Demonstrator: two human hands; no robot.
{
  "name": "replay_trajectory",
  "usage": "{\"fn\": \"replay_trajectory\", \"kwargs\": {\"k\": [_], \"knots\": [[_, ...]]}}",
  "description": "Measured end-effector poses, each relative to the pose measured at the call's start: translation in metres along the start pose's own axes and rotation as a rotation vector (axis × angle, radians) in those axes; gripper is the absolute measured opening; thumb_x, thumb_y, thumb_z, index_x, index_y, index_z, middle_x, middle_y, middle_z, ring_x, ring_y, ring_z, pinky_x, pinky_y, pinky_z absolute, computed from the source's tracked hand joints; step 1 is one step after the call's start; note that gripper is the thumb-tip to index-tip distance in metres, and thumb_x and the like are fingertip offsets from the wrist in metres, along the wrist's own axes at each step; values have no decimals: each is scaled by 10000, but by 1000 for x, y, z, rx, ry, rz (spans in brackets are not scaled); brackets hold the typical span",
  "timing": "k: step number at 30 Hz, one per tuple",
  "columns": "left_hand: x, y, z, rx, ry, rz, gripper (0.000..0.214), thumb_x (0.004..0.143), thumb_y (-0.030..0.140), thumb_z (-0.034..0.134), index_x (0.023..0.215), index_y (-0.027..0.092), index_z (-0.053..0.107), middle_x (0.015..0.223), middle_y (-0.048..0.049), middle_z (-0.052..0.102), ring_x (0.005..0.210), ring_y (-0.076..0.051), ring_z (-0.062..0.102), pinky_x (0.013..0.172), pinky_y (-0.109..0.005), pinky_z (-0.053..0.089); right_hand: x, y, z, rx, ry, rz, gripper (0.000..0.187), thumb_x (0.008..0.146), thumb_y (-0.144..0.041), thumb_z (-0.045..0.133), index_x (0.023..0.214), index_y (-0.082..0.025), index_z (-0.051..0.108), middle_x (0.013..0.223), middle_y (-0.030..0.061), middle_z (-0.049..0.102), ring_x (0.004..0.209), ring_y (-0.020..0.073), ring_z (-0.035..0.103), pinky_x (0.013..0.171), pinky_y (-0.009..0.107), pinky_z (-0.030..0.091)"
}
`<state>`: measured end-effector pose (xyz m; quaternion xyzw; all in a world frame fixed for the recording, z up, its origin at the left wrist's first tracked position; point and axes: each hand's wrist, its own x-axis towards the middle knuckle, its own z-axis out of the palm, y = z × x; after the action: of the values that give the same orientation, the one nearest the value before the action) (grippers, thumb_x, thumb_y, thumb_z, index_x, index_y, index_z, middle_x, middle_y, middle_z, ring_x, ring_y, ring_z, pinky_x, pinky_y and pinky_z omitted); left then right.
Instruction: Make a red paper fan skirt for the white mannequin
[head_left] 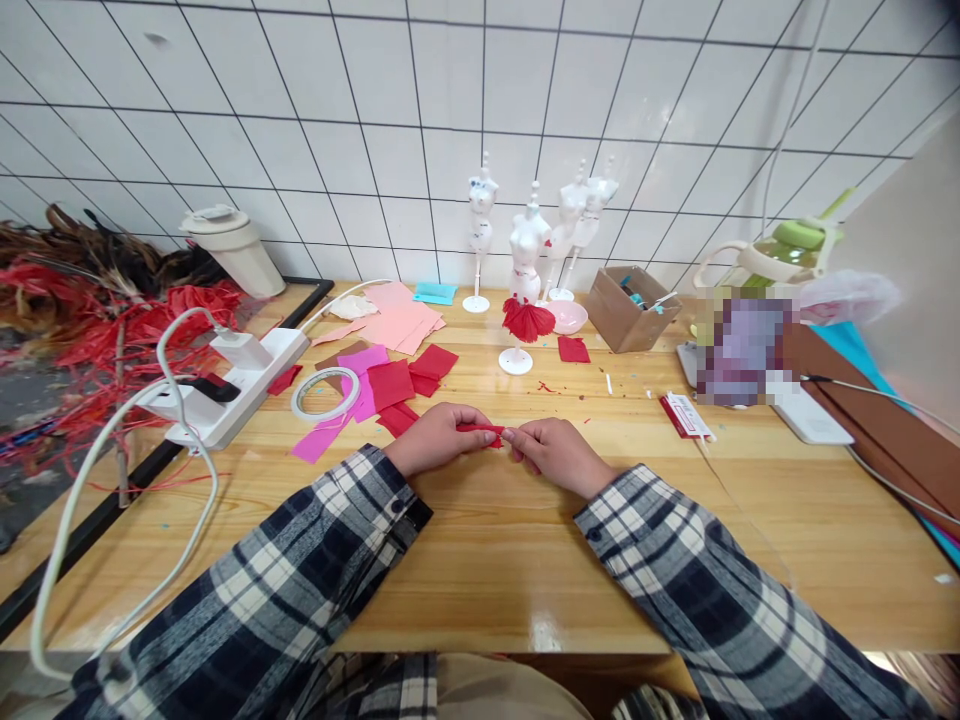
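My left hand (448, 436) and my right hand (553, 452) meet above the middle of the table, thumbs and fingertips closed. Between them is a small folded piece of red crepe paper (493, 430), pinched from both sides and mostly covered by my fingers. Just behind my hands stands a white mini dress form (529, 240) with a pleated red paper skirt (528, 318) around its lower part. Left of it lie red paper squares (433, 368), partly behind my left hand. Another red square (574, 349) lies to the right of the stand.
A roll of tape (298, 398) rests on magenta paper (311, 442), near pink sheets (401, 312). A power strip (281, 352) with cables is at left. More dress forms (480, 215), a pink dish (570, 317) and a cardboard box (626, 318) stand behind. A cup (244, 255) leans at back left.
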<state>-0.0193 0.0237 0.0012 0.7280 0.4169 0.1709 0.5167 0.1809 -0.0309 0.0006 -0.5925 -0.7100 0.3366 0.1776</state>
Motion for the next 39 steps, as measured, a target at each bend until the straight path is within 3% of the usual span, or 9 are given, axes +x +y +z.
{"fn": "replay_trajectory", "kwargs": {"k": [12, 19, 25, 31, 39], "knots": [[0, -1, -1, 4, -9, 2, 369, 709, 507, 671, 824, 159, 715, 801, -41, 714, 757, -191, 625, 693, -277, 474, 1, 2, -2, -31, -1, -17, 592, 899, -620, 356, 620, -178, 634, 504, -13, 533, 503, 103, 458, 538, 236, 291], [-2, -2, -8, -30, -130, -29, 376, 718, 492, 679, 886, 159, 728, 874, -39, 737, 816, -179, 638, 757, -253, 469, -1, 3, -7, -11, -91, -30, 591, 894, -635, 355, 697, -179, 675, 522, -3, 573, 519, 110, 492, 536, 230, 303], [0, -2, -12, 73, -201, 13, 332, 745, 454, 667, 883, 162, 743, 844, -35, 734, 805, -173, 626, 747, -239, 453, -2, 2, -4, -23, -94, -38, 610, 877, -665, 362, 707, -180, 690, 544, 5, 590, 528, 110, 499, 532, 229, 303], [1, 1, -14, 204, -196, 47, 311, 761, 445, 652, 869, 170, 748, 802, -21, 728, 794, -166, 602, 744, -236, 429, -2, 1, -4, -5, -112, -15, 593, 861, -669, 399, 705, -187, 706, 512, -5, 572, 500, 106, 492, 527, 228, 315], [2, -1, -14, 206, -238, 80, 290, 770, 437, 646, 859, 181, 748, 799, -10, 737, 754, -151, 606, 775, -243, 420, -1, 3, -3, 21, -135, -11, 592, 849, -670, 417, 700, -182, 718, 506, 0, 579, 481, 102, 503, 512, 224, 321]]}}
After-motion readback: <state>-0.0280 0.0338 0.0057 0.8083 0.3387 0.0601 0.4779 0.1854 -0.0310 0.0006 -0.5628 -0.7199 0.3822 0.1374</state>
